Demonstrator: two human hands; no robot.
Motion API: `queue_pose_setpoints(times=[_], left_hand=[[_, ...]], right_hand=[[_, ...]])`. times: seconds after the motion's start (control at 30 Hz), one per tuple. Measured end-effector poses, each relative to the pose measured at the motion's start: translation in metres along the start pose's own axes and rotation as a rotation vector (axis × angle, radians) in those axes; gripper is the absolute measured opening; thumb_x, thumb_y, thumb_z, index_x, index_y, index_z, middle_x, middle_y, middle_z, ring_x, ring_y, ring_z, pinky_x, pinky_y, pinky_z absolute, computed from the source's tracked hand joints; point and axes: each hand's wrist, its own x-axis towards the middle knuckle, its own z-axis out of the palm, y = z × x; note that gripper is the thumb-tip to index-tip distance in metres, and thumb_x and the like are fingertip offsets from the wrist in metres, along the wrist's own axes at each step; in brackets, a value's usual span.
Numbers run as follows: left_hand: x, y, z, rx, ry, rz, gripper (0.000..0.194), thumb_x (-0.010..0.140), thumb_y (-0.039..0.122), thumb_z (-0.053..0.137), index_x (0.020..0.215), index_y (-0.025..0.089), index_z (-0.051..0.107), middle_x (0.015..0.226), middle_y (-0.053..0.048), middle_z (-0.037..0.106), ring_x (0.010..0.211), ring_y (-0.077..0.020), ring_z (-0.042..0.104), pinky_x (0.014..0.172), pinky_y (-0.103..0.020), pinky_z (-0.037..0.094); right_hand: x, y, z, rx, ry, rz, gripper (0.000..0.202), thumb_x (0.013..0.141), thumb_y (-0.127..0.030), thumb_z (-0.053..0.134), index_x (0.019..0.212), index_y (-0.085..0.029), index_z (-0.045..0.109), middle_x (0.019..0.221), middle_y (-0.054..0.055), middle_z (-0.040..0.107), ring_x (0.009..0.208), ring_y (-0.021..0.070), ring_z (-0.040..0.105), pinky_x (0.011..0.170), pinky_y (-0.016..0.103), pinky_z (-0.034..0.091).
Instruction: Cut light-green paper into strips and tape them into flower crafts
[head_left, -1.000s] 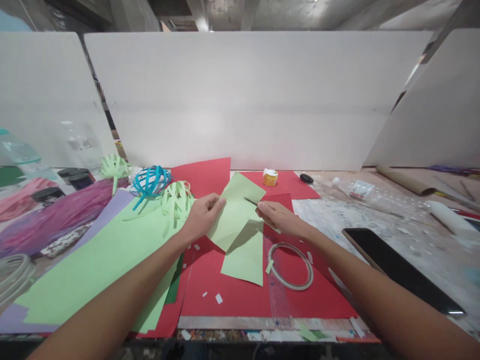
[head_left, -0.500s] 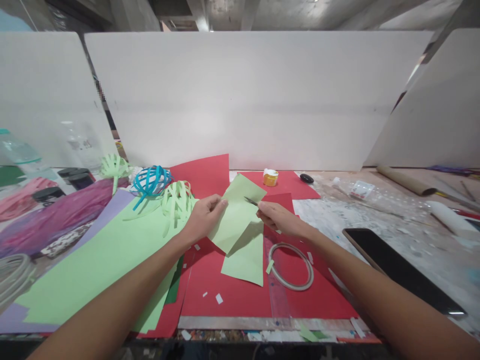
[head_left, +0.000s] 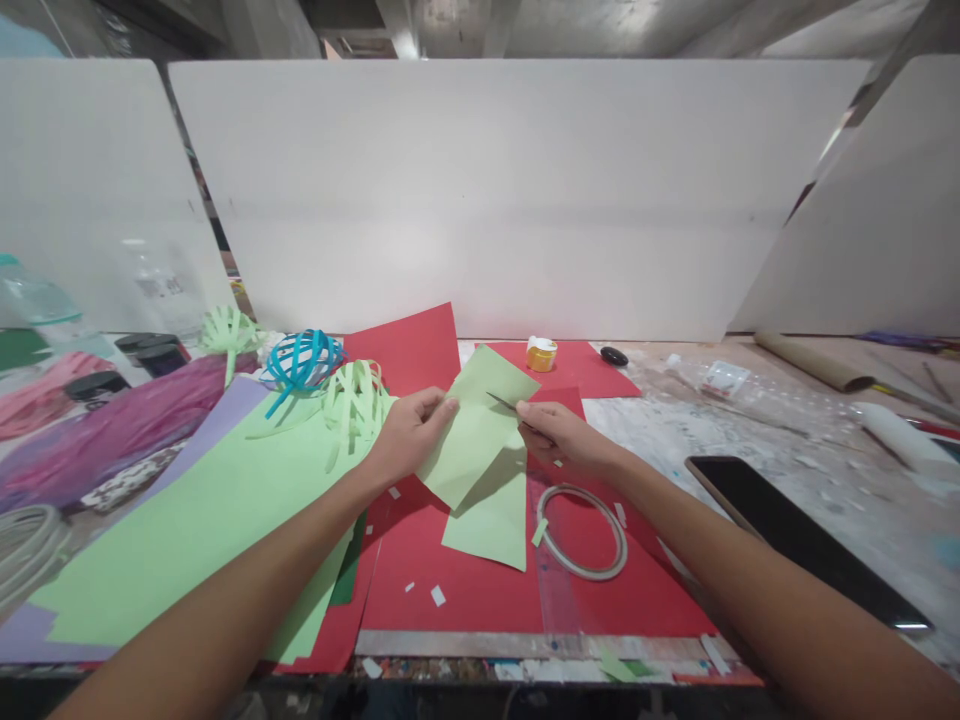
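My left hand (head_left: pixel 417 432) pinches the left edge of a light green paper sheet (head_left: pixel 469 425), lifted and tilted above the table. In my right hand (head_left: pixel 559 432) is a small pair of scissors (head_left: pixel 501 401), its dark blades across the right part of that sheet; the handles are mostly hidden by my fingers. Below the held sheet, a second light green paper piece (head_left: pixel 495 535) lies on red paper (head_left: pixel 450 610). Right of it, a roll of thin double-sided tape (head_left: pixel 619 560) rests partly over a clear ruler (head_left: pixel 559 600).
To the left lie large green sheets (head_left: pixel 195 520), a blue paper-strip ball (head_left: pixel 304 360) and green paper strips (head_left: pixel 352 400). A yellow tape roll (head_left: pixel 541 354) stands behind. At right are a phone (head_left: pixel 795 540) and a clear plastic bottle (head_left: pixel 772 395). A white board (head_left: pixel 480 200) closes off the back.
The upper right corner of the held green sheet has shifted slightly right, and the scissors blades look closer together. Both hands stay almost in place.
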Motion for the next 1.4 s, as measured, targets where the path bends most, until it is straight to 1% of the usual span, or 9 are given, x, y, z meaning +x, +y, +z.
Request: queue_pose_setpoints(times=[0.23,0.43,0.6,0.8,0.97,1.1,1.27,1.4], left_hand=[[-0.0010,0.0032,-0.0001,0.001,-0.002,0.006,0.036,0.088,0.049,0.049,0.073,0.016,0.054,0.063,0.002,0.049,0.058,-0.0116,0.044,0.053,-0.023,0.033],[-0.0007,0.0040,-0.0007,0.014,0.004,0.009,0.036,0.089,0.048,0.048,0.072,0.017,0.053,0.061,0.002,0.047,0.057,-0.0115,0.044,0.052,-0.023,0.033],[-0.0006,0.0043,-0.0008,0.004,0.005,0.006,0.036,0.088,0.049,0.049,0.074,0.016,0.055,0.063,0.001,0.052,0.058,-0.0124,0.048,0.052,-0.023,0.035],[-0.0011,0.0061,-0.0006,0.002,0.003,0.004,0.036,0.088,0.048,0.049,0.074,0.016,0.056,0.063,0.001,0.052,0.059,-0.0126,0.048,0.053,-0.023,0.035],[-0.0010,0.0060,-0.0006,0.017,0.013,0.012,0.036,0.088,0.047,0.049,0.071,0.016,0.053,0.061,0.002,0.047,0.057,-0.0116,0.044,0.052,-0.023,0.033],[-0.0009,0.0052,-0.0004,0.002,-0.002,0.010,0.036,0.088,0.049,0.048,0.073,0.016,0.054,0.063,0.002,0.049,0.058,-0.0121,0.045,0.053,-0.023,0.033],[-0.0009,0.0069,-0.0005,0.031,0.005,0.019,0.039,0.089,0.050,0.047,0.067,0.017,0.049,0.059,0.004,0.041,0.055,-0.0106,0.039,0.051,-0.023,0.029],[-0.0012,0.0078,-0.0009,0.034,-0.006,0.025,0.040,0.090,0.049,0.045,0.067,0.017,0.048,0.060,0.003,0.040,0.056,-0.0110,0.039,0.052,-0.024,0.030]], right_hand=[[-0.0005,-0.0011,0.0018,0.067,0.027,0.044,0.052,0.087,-0.058,0.053,0.059,-0.021,0.029,0.052,-0.008,0.021,0.046,0.0073,0.013,0.043,0.026,0.011],[0.0001,-0.0014,0.0034,0.095,0.019,0.051,0.052,0.086,-0.059,0.053,0.061,-0.021,0.029,0.053,-0.008,0.021,0.046,0.0073,0.012,0.044,0.026,0.009],[0.0006,-0.0003,0.0031,0.113,0.017,0.056,0.053,0.085,-0.060,0.054,0.061,-0.021,0.026,0.053,-0.009,0.018,0.047,0.0074,0.009,0.044,0.026,0.007],[0.0013,0.0007,0.0024,0.124,0.032,0.065,0.053,0.084,-0.059,0.057,0.062,-0.021,0.026,0.054,-0.009,0.017,0.047,0.0074,0.009,0.045,0.026,0.005],[0.0019,0.0015,0.0023,0.125,0.043,0.046,0.055,0.083,-0.059,0.058,0.060,-0.021,0.026,0.053,-0.009,0.016,0.047,0.0072,0.009,0.044,0.026,0.006],[0.0014,0.0010,0.0026,0.103,0.055,0.042,0.056,0.083,-0.059,0.058,0.059,-0.022,0.024,0.053,-0.009,0.015,0.046,0.0070,0.010,0.044,0.026,0.006],[0.0022,0.0020,0.0013,0.089,0.050,0.014,0.054,0.085,-0.058,0.057,0.059,-0.022,0.026,0.053,-0.009,0.017,0.045,0.0072,0.011,0.044,0.027,0.007],[0.0030,0.0033,0.0007,0.097,0.050,0.005,0.054,0.085,-0.057,0.057,0.058,-0.022,0.027,0.052,-0.009,0.018,0.045,0.0072,0.011,0.044,0.027,0.007]])
